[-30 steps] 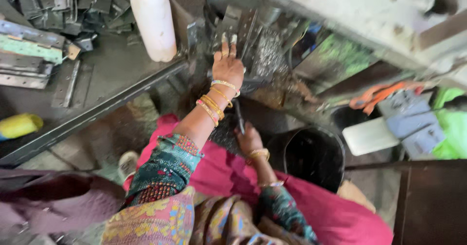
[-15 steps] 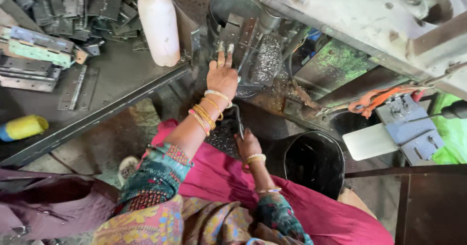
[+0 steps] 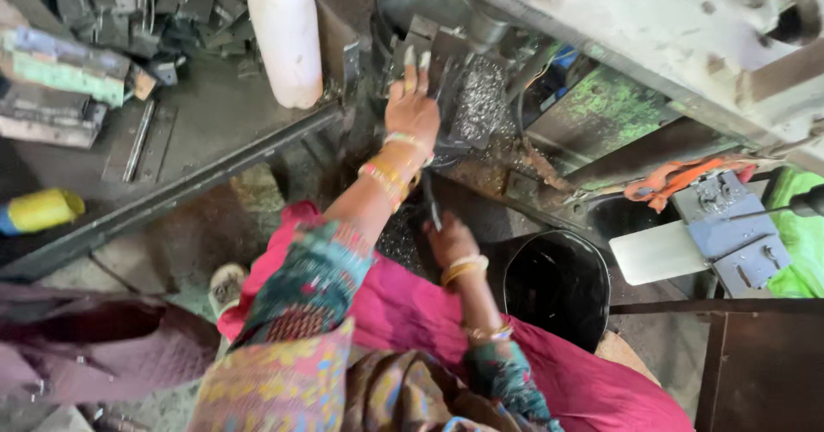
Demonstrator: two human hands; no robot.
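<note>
On the grimy steel press (image 3: 446,46), left hand (image 3: 412,110) lies spread; right hand (image 3: 451,241) pinches a thin metal rod (image 3: 432,202)

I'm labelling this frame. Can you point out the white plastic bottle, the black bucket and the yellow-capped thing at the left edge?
white plastic bottle (image 3: 286,37), head view, mid-body.
black bucket (image 3: 592,265), head view, right rim.
yellow-capped thing (image 3: 43,210), head view, yellow part.
</note>
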